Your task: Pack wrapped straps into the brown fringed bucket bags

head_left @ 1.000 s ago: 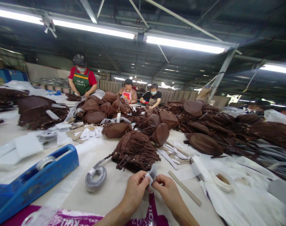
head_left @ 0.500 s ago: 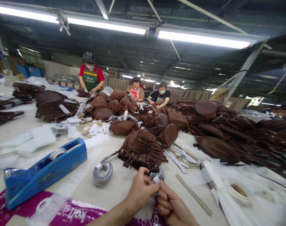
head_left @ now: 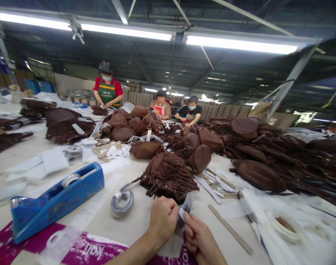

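My left hand (head_left: 163, 218), its fingers curled closed, grips a plastic-wrapped strap (head_left: 188, 203) that looks grey through the wrap. My right hand (head_left: 199, 233) pinches a small white strip (head_left: 181, 213) against this strap, between thumb and forefinger. Part of the strap is hidden behind my fingers. Just beyond my hands lies a brown fringed bag (head_left: 168, 175). To its left rests a wrapped strap coil (head_left: 122, 203) with a white band around it, joined to the bag by a brown strap end.
A blue tape dispenser (head_left: 57, 202) stands at the left on purple printed plastic (head_left: 93, 247). Brown bags (head_left: 256, 175) are heaped across the far side. A tape roll (head_left: 284, 226) and a card strip (head_left: 230, 230) lie at right. A co-worker in a green apron (head_left: 107, 92) and others work opposite.
My left hand has turned so its back faces up, its fingers curling over the wrapped strap. My right hand keeps its pinch on the white strip. The view has shifted slightly.
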A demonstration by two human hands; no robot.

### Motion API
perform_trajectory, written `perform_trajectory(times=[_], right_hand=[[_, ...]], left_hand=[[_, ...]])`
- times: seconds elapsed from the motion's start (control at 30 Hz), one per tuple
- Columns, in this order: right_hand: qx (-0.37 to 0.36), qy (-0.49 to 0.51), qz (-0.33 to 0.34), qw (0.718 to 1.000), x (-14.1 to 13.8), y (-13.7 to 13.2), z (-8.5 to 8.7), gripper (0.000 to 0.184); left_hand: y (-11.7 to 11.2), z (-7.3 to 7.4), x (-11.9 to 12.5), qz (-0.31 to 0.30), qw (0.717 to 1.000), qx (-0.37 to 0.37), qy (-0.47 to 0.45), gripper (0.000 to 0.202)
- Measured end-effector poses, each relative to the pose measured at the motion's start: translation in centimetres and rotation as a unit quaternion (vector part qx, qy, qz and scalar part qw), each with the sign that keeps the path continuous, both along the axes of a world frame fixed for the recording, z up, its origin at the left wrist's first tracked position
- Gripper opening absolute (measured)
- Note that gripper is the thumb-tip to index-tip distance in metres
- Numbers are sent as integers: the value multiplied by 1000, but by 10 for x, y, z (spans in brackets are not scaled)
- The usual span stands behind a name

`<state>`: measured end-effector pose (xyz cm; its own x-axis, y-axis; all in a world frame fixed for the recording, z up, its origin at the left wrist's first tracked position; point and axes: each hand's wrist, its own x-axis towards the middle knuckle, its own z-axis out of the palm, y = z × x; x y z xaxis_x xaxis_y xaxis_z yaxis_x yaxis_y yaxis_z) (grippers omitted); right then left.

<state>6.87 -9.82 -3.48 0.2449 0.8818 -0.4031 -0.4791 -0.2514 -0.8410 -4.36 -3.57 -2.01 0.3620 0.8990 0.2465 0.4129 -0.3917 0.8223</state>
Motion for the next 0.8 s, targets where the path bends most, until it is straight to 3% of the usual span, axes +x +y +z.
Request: perform_trajectory(times=[0.07, 0.13, 0.23, 0.33, 0.4, 0.47, 0.5, 0.57, 0.63, 0.67, 0.73, 0.8], right_hand=[[0, -24, -12, 1000, -2, 1, -2, 65], [0, -36, -19, 999, -5, 3, -4, 66], [1, -47, -10, 999, -4, 4, -6, 66], [-17, -93, 33, 995, 11, 1, -3, 63], [-34, -141, 82, 986, 31, -1, 2, 57], [-36, -216, 126, 968, 56, -1, 8, 49], [-28, -270, 141, 952, 69, 0, 12, 46], [-1, -403, 149, 903, 90, 4, 18, 42], [13, -544, 130, 829, 102, 7, 23, 36], [5, -610, 109, 785, 103, 9, 25, 29], [-26, -711, 55, 701, 97, 10, 31, 12], [-16, -763, 23, 646, 82, 12, 37, 7]], left_hand=[[-8, -3, -1, -25, 990, 110, 82, 25], [-17, -13, 4, -60, 972, 175, 144, 25], [-26, -38, 15, -86, 958, 184, 205, 56], [-25, -52, 17, -142, 947, 149, 248, 67], [-19, -41, 5, -211, 935, 159, 237, 66], [-11, -15, -14, -246, 932, 193, 182, 49], [-5, 1, -25, -222, 942, 202, 148, 34], [9, 32, -45, -78, 971, 192, 117, 26], [25, 51, -58, 53, 978, 152, 137, 18], [32, 53, -61, 80, 980, 110, 148, 17], [42, 47, -62, 57, 988, -13, 142, 23], [47, 33, -57, 3, 987, -123, 102, 27]])
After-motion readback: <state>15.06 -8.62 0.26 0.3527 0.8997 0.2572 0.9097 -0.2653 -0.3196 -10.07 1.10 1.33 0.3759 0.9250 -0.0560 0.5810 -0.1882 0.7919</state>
